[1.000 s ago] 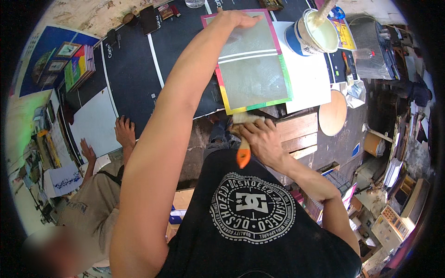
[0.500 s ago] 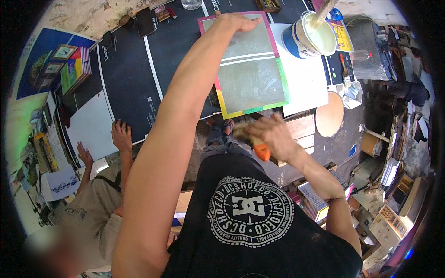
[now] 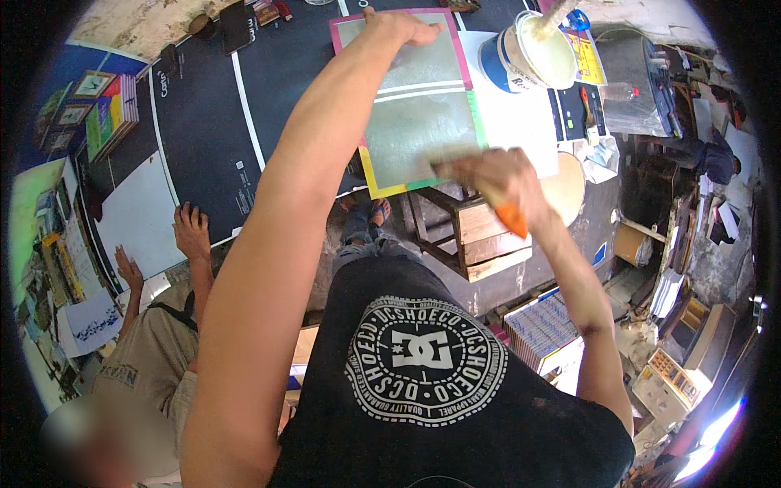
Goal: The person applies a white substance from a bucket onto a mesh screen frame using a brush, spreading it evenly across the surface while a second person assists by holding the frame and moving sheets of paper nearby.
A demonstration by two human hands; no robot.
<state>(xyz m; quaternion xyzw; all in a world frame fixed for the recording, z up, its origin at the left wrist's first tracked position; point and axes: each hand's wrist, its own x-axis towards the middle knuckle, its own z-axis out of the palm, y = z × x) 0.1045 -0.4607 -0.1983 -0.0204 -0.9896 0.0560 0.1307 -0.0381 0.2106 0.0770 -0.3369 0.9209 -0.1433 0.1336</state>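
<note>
A grey sheet (image 3: 423, 122) with pink, yellow and green borders and a white band across it lies on the dark table. My left hand (image 3: 403, 28) rests on its far end, fingers spread flat. In my right hand (image 3: 517, 183) is a paintbrush (image 3: 512, 220) with an orange handle. Motion blurs its bristle end, which is over the sheet's near right corner, by the green edge; whether it touches cannot be told. The sheet's surface looks wet and shiny in places. Under its right side is a larger white sheet (image 3: 521, 122).
An open bucket (image 3: 498, 65) of pale liquid, with a stick in it, stands right of the sheet. Another brush (image 3: 586, 104) lies beyond it. At left, a co-worker's hands (image 3: 192, 232) rest by a white board (image 3: 138, 220). A wooden stool (image 3: 496, 236) stands below the table edge.
My right hand has swung up from below the near edge to the sheet's near right corner, brush in hand. My left hand stays on the far end. The whole view has shifted slightly.
</note>
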